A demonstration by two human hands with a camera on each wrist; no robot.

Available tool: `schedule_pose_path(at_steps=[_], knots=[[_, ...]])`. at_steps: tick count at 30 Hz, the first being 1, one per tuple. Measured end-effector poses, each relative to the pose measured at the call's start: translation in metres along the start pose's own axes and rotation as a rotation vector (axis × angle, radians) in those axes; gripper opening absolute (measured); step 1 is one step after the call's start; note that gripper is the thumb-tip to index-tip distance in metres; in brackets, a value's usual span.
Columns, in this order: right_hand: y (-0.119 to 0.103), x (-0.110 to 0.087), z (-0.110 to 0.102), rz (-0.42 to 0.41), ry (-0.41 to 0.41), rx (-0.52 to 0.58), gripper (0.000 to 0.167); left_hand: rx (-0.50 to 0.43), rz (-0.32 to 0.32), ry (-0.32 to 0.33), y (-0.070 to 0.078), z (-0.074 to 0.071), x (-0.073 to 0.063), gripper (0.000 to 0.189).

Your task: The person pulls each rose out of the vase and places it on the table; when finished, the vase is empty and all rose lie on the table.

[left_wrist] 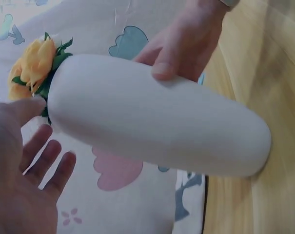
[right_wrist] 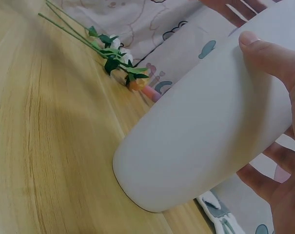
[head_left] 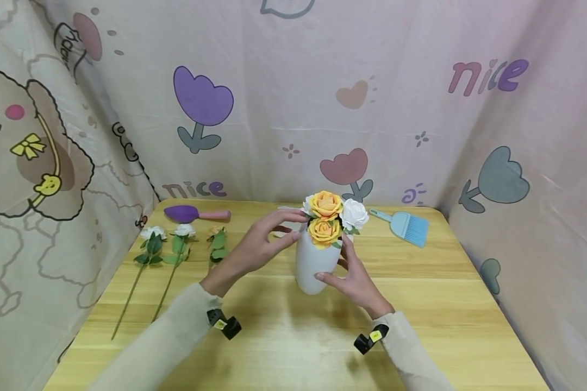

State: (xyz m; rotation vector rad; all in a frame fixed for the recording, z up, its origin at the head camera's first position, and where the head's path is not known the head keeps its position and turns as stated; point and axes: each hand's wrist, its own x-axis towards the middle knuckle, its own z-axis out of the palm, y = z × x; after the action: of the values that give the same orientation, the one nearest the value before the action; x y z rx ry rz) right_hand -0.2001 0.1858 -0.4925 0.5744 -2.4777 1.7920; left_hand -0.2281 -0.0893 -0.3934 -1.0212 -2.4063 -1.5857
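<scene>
A tall white vase (head_left: 314,269) stands on the wooden table, holding yellow roses (head_left: 325,205) and white roses (head_left: 355,215) bunched at its mouth. My right hand (head_left: 356,279) grips the vase's side, the thumb (right_wrist: 264,53) on the near face and the fingers around the far side. At the rim, my left hand (head_left: 259,244) reaches in from the left with fingers spread loosely. In the left wrist view its thumb (left_wrist: 28,108) meets the green leaves under the yellow blooms, while the other fingers stand apart from the vase.
Long-stemmed artificial flowers, two white roses (head_left: 153,234) and an orange one (head_left: 218,232), lie at the left. A purple trowel (head_left: 182,213) with a pink handle is at the back left, a blue hand brush (head_left: 408,227) at the back right. Patterned curtains (head_left: 274,108) enclose the table.
</scene>
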Motion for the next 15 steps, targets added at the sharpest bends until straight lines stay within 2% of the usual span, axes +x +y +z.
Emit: schedule_pose_path(at_steps=[5,9,12,15], knots=[[-0.001,0.000,0.000,0.001,-0.002,-0.005,0.112,-0.075,-0.054,-0.121,0.002,0.008,0.012,0.043],[-0.002,0.000,0.000,0.006,-0.002,0.006,0.112,-0.084,-0.100,-0.215,0.001,0.011,0.017,0.054],[-0.003,0.000,0.000,0.002,0.001,0.013,0.113,-0.073,-0.098,-0.233,-0.001,0.012,0.019,0.058],[-0.003,0.000,0.000,-0.008,-0.005,0.012,0.113,-0.075,-0.071,-0.190,0.000,0.011,0.020,0.060]])
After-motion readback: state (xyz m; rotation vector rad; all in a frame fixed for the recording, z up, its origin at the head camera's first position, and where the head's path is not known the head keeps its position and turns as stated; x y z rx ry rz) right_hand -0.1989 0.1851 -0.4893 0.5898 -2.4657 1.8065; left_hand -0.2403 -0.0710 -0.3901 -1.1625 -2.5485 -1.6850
